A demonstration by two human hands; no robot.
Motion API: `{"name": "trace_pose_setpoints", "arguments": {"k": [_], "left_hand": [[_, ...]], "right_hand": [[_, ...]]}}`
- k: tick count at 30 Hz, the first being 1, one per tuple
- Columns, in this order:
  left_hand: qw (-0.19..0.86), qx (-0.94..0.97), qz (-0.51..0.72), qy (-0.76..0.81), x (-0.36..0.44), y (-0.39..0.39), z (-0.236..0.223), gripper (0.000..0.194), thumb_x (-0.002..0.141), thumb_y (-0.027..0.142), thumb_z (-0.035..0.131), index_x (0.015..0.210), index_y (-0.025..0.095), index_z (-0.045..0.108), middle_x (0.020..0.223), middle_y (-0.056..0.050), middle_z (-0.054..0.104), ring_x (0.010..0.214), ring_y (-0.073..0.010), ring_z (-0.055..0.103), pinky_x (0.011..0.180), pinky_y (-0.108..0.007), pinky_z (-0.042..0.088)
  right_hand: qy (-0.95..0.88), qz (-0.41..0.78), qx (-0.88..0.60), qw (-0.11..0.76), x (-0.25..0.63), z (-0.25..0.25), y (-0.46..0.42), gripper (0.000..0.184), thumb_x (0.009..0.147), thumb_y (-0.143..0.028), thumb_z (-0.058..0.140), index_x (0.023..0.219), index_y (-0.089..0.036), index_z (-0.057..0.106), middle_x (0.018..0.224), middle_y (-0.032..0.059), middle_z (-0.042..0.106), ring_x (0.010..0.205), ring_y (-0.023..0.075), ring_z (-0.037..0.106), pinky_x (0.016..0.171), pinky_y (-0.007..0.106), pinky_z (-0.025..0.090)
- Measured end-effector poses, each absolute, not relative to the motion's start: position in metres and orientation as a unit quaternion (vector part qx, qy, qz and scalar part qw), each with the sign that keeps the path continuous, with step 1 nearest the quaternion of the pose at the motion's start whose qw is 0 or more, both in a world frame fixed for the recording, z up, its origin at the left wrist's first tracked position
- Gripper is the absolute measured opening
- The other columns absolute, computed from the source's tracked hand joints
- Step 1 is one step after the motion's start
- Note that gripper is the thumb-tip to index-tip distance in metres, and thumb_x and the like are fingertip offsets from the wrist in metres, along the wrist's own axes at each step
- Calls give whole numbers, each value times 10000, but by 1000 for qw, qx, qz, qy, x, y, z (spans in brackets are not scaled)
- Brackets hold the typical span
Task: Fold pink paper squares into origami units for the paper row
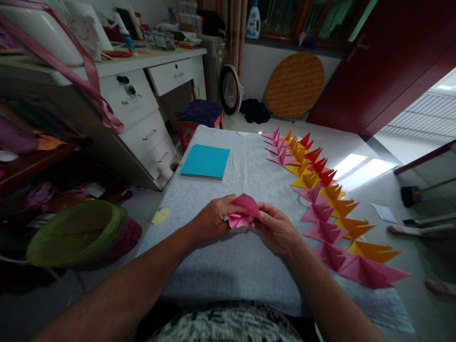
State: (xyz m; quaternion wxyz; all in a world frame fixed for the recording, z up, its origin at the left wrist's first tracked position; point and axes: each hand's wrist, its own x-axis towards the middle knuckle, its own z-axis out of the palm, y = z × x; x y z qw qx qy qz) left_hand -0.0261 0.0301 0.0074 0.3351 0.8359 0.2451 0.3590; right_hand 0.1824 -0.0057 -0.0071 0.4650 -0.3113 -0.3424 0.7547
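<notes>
A partly folded piece of pink origami paper (245,205) is held between both hands, above the cloth-covered table (249,266). My left hand (214,216) grips its left side, with fingers reaching into the fold. On the right edge, my right hand (277,227) pinches the paper between thumb and fingers. Beyond the hands lies a stack of blue paper (205,161). To the right stand rows of folded paper cranes, among them pink cranes (326,231), yellow-orange cranes (354,228) and red cranes (322,171).
A green-lined waste bin (76,232) stands on the floor at left, below a white desk (137,111). A stool (200,114) is behind the table, near a washing machine (230,90) with its door ajar. A round wooden board (295,85) leans against the wall.
</notes>
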Motion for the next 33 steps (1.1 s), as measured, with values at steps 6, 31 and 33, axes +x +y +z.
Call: {"name": "trace_pose_setpoints", "arguments": {"k": [6,31,33], "left_hand": [[337,842,338,251,-25,28,11,170,884,255,711,1034,189,759,971,-75,690,859,-160,641,772,-279,527],[404,813,346,236,-26,25,17,143,902,267,692,1006,235,784,1028,-74,665,917,-162,641,831,-289,526],[410,812,340,239,-26,24,16,144,897,274,699,1007,229,780,1032,-76,651,922,-165,634,822,-290,526]], "right_hand": [[-354,744,-320,467,180,-12,-5,283,757,-387,849,919,-194,721,780,-12,683,636,70,589,630,192,487],[-346,748,-306,477,180,-1,-8,273,718,-368,864,898,-180,780,784,19,718,689,112,604,699,234,492],[-348,747,-304,477,180,-2,-7,280,717,-374,867,901,-183,777,789,19,716,687,112,602,695,237,490]]}}
